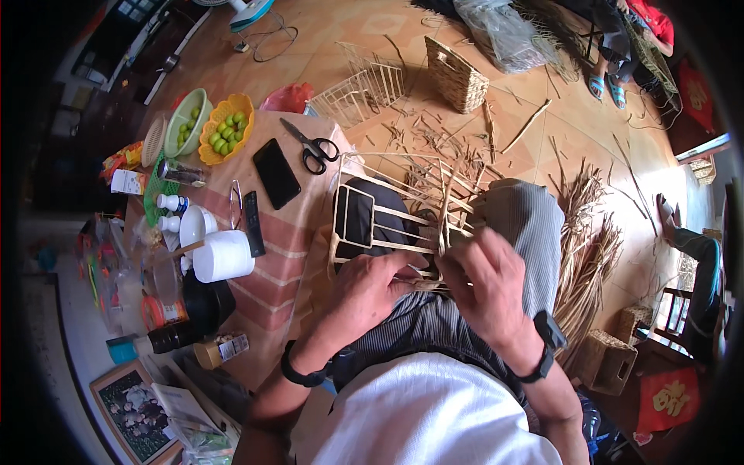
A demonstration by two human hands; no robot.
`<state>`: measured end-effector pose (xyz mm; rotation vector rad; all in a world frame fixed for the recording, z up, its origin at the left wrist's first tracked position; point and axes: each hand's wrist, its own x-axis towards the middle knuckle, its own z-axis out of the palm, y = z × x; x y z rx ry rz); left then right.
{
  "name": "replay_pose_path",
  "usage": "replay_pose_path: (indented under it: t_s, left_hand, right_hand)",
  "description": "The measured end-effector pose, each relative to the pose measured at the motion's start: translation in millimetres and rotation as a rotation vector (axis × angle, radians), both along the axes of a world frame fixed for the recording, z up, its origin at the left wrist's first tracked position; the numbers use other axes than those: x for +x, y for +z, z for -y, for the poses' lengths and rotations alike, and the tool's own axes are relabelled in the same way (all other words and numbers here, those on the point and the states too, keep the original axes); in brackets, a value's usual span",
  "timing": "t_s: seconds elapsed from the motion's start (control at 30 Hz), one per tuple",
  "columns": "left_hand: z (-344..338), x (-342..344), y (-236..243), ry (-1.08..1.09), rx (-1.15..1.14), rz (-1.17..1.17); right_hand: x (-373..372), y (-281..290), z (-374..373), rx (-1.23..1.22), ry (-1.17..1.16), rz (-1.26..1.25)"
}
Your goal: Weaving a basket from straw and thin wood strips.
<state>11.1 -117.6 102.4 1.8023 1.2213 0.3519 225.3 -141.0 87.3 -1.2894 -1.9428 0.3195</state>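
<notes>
A light, open basket frame (pixel 387 225) of thin pale rods rests across my lap, between and over my knees. My left hand (pixel 372 291) is closed on its near edge, thumb and fingers pressed around the rods. At the frame's near right corner my right hand (pixel 487 283) is closed in a pinch; its fingertips hide whatever is between them. A tan dried plant strand (pixel 445 198) runs along the frame's right side and down toward the right fingertips.
The cloth-covered table (pixel 271 263) at my left holds scissors (pixel 311 147), a phone (pixel 276 173), a white container (pixel 225 256) and a yellow bowl (pixel 225 130) of green fruit. Dried stalks (pixel 589 248) and a woven basket (pixel 457 76) lie on the floor. Another person's sandalled feet (pixel 607 89) are far right.
</notes>
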Motion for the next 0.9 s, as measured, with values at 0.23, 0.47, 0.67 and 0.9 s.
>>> replay_pose_path:
  t_s: [0.23,0.47,0.67,0.9]
  left_hand:
    - [-9.4,0.5,-3.3,-0.125,-0.098,-0.005]
    - [-7.5,-0.4,5.1,-0.121,-0.107,-0.004]
    - [-5.2,-5.0,1.7,-0.008,-0.035,0.064]
    - [-3.6,-14.4,-9.8,0.005,0.051,0.175]
  right_hand:
    - [-5.7,-26.9,50.6,-0.14,0.021,0.085]
    - [-9.8,-28.3,61.9,-0.422,0.105,-0.278]
    - [8.7,-5.8,66.3,-0.828,0.161,-0.32]
    - [24.6,27.1,24.8,-0.768,0.029,-0.394]
